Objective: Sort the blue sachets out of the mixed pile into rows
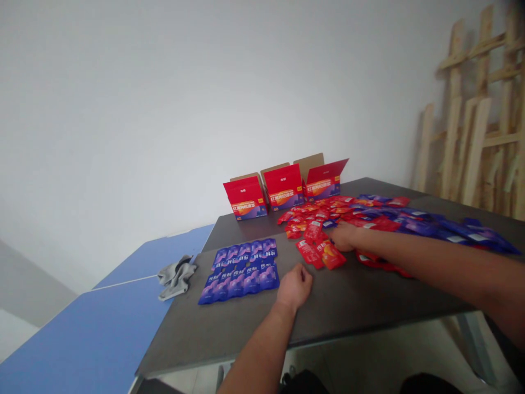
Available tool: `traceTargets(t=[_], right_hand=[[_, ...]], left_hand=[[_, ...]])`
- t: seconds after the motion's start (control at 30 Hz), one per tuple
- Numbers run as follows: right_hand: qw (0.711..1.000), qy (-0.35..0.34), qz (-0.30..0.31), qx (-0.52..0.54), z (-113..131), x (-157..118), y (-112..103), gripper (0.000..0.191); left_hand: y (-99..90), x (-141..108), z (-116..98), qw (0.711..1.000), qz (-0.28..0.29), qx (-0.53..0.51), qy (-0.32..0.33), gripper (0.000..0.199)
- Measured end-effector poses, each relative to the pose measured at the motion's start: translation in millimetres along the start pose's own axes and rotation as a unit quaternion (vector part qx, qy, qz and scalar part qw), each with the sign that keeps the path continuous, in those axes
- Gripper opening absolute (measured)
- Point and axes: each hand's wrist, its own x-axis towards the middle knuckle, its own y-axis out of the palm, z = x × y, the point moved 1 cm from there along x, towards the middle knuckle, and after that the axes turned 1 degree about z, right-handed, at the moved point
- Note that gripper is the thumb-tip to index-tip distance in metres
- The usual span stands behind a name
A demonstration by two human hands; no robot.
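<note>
White wall (164, 109), leaning wooden frames (467, 120)

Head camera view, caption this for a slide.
Right hand among scattered red sachets, left hand beside rows of blue sachets on a dark table.

The left hand (294, 287) rests on the dark table (361, 295) curled into a loose fist, its left forearm (260, 350) rising from the near edge. The right arm (435, 257) stretches far across, with the right hand (343, 236) palm-down beyond the fist.

Blue sachets (241, 271), gap (287, 251), red sachets (315, 230), cartons (283, 189) behind
</note>
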Motion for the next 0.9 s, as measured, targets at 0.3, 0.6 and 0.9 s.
traceTargets(t=[0.3,0.6,0.9], right_hand=[[0.994,-0.023,0.008,-0.103,14,7,-15,0.021],[0.993,0.079,-0.063,-0.057,21,2,-82,0.028],[0.874,0.037,-0.037,0.482,70,-12,-35,0.021]], left_hand=[[-2.0,-1,-2,1.0,0.002,-0.002,-0.009,0.019],[-0.4,0,1,1.0,0.0,-0.025,0.001,0.02],[-9.5,-3,-3,0.991,-0.02,-0.129,-0.02,0.032]])
